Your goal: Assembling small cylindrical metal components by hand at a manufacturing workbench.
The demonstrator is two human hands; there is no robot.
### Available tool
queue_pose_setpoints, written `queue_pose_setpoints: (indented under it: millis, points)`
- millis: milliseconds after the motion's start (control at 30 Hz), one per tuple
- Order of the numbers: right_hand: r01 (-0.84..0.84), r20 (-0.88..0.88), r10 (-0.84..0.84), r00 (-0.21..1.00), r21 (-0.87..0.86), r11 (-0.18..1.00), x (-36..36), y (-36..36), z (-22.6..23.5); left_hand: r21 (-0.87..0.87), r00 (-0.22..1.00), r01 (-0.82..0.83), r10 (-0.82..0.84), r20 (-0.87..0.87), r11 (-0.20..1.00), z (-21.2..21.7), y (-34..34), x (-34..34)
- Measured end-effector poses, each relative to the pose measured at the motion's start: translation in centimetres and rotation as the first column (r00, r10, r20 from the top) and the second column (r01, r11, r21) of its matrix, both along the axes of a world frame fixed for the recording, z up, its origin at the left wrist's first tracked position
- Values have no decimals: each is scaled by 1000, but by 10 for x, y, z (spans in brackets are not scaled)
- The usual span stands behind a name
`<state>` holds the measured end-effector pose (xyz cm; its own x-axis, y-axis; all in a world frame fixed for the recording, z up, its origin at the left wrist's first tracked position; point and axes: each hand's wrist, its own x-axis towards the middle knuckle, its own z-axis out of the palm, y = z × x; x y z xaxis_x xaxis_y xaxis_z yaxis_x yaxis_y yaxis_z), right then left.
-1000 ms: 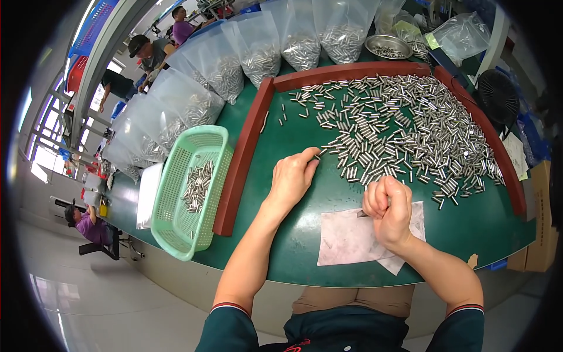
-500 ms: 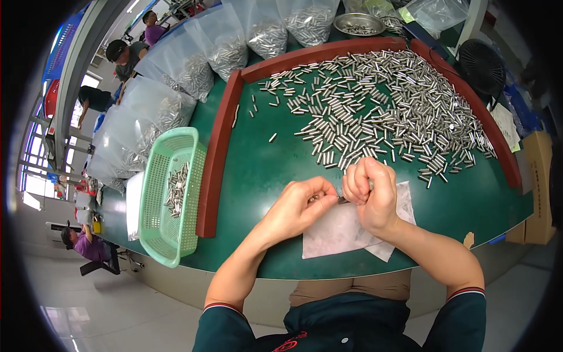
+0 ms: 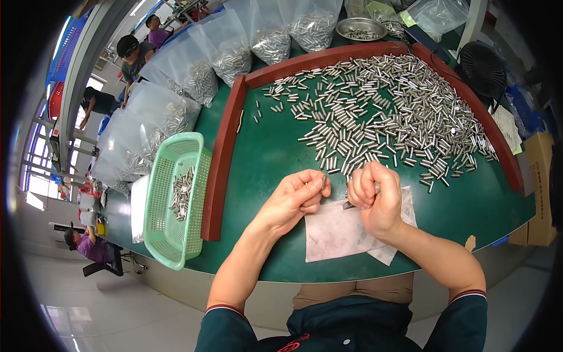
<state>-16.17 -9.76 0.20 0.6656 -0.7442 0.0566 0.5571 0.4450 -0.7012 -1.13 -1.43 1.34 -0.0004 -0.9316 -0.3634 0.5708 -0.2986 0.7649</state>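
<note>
My left hand (image 3: 293, 199) pinches one small metal pin (image 3: 323, 182) upright between thumb and fingers, just above a white cloth (image 3: 340, 232) on the green table (image 3: 264, 152). My right hand (image 3: 375, 196) is closed into a fist around a thin dark tool (image 3: 349, 205) whose tip pokes out toward the left hand. The two hands sit close together, a finger's width apart. A large spread of shiny metal pins (image 3: 387, 117) lies on the table just beyond them.
A red-brown frame (image 3: 223, 158) borders the green surface. A mint-green plastic basket (image 3: 173, 199) holding several pins stands to the left. Clear bags of pins (image 3: 193, 70), a metal bowl (image 3: 360, 26) and a black fan (image 3: 484, 67) ring the far side. Other people sit at the left.
My left hand drew back from the pile with one pin and met the right hand over the cloth. The right hand stayed closed on the tool.
</note>
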Motion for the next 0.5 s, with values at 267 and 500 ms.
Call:
queue_pose_setpoints:
  millis: [267, 500]
  points:
    - [61, 28, -60, 998, -39, 997, -3, -2, 7, -16, 180, 255, -31, 983, 967, 4, 7, -31]
    - [39, -20, -40, 999, -35, 999, -7, 1, 6, 38, 196, 234, -86, 977, 972, 9, 4, -34]
